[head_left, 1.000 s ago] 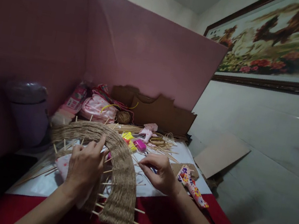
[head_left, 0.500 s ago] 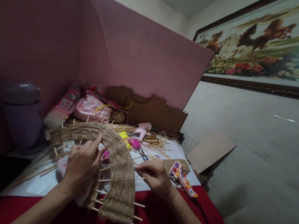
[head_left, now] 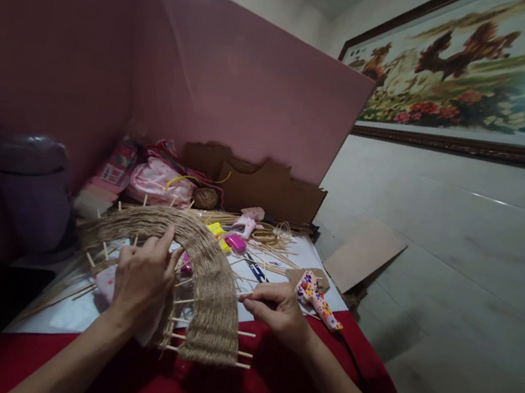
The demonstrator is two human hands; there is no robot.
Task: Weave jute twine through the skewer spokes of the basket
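A curved band woven of brown twine (head_left: 218, 290) over thin wooden sticks arches across the middle of the view. Pale stick ends stick out along both its edges. My left hand (head_left: 144, 277) grips the band from its inner side, with the index finger stretched over the woven face and the thumb partly hidden. At the outer right edge, my right hand (head_left: 276, 307) has thumb and forefinger pinched at the end of a thin wooden stick (head_left: 244, 295). Whether twine is also between those fingertips cannot be made out.
A flower-patterned glue gun (head_left: 320, 301) lies to the right on a cardboard piece. Behind the band are a twine ball (head_left: 205, 198), a magenta object (head_left: 236, 243), a blue cutter (head_left: 256, 268) and loose sticks. A lidded purple bin (head_left: 31, 196) stands left; pink panels rise behind.
The camera view has tilted down a little, so the scene sits higher. Along the band's outer edge, my right hand has moved down to a lower stick end. My left hand keeps its grip.
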